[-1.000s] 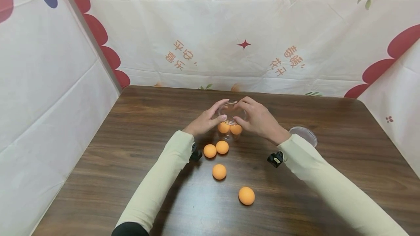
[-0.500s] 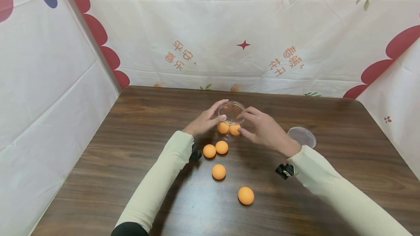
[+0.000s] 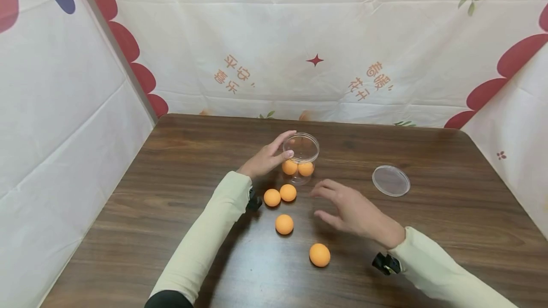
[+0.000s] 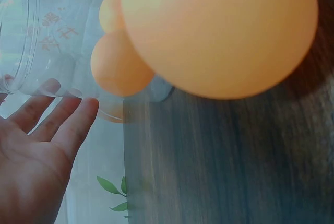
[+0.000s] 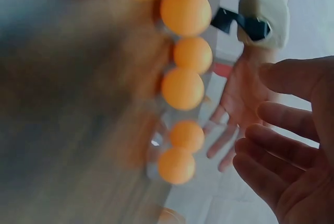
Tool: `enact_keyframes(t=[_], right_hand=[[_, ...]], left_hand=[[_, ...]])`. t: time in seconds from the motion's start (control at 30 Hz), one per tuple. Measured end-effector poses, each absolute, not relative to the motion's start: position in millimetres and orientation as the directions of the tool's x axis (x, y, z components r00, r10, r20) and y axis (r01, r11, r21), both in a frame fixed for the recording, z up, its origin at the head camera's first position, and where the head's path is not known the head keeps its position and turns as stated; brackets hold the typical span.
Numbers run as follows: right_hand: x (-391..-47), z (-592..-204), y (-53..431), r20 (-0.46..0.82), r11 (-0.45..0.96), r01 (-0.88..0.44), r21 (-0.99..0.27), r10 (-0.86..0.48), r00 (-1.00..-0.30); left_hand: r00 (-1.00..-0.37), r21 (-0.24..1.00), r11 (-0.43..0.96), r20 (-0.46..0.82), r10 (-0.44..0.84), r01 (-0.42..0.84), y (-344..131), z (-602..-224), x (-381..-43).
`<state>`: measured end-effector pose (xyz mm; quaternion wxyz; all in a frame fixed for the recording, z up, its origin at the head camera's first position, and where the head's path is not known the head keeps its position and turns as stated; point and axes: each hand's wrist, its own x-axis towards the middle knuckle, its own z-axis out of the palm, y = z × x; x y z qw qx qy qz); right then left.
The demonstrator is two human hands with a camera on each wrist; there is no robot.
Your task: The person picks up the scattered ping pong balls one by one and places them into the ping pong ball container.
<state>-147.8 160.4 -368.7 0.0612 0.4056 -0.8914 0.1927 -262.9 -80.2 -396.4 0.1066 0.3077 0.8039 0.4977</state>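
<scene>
A clear plastic jar (image 3: 301, 149) stands upright near the back of the table, with orange ping-pong balls (image 3: 306, 169) at its bottom. My left hand (image 3: 266, 159) holds the jar from its left side, thumb at the near rim and fingers along the far side. In the left wrist view, its fingertips (image 4: 86, 110) lie against the jar wall. My right hand (image 3: 348, 209) hovers over the table in front of the jar, fingers loosely bent and holding nothing. Two loose balls (image 3: 288, 193) sit side by side before the jar; another ball (image 3: 284, 225) lies nearer.
The nearest ball (image 3: 319, 255) lies below my right hand in the head view. A round clear lid (image 3: 391, 180) rests flat on the wooden table (image 3: 205, 156) to the right. Printed cloth (image 3: 274, 37) hangs behind the table.
My right hand has left the jar's rim and moved toward me and to the right. My left hand has stayed on the jar, and the loose balls lie where they were.
</scene>
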Motion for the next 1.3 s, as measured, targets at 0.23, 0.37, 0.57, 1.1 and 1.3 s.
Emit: enact_keyframes(t=[0.23, 0.37, 0.57, 1.1, 1.3], right_hand=[[-121, -385, 163, 0.231, 0.563, -0.760, -0.325, -0.732, -0.641], [-110, -392, 163, 0.242, 0.532, -0.774, -0.343, -0.746, -0.620], [-101, -403, 160, 0.250, 0.496, -0.788, -0.365, -0.763, -0.596], [-91, -422, 162, 0.217, 0.474, -0.758, -0.448, -0.764, -0.607], [-91, -424, 162, 0.228, 0.477, -0.761, -0.440, -0.760, -0.609]], left_hand=[[-0.788, 0.867, 0.310, 0.140, 0.600, 0.390, -80, -399, -264], [-0.792, 0.870, 0.309, 0.138, 0.595, 0.384, -80, -400, -264], [-0.799, 0.870, 0.311, 0.142, 0.585, 0.383, -84, -400, -262], [-0.796, 0.865, 0.325, 0.129, 0.592, 0.382, -78, -400, -263], [-0.798, 0.868, 0.325, 0.124, 0.590, 0.375, -78, -399, -263]])
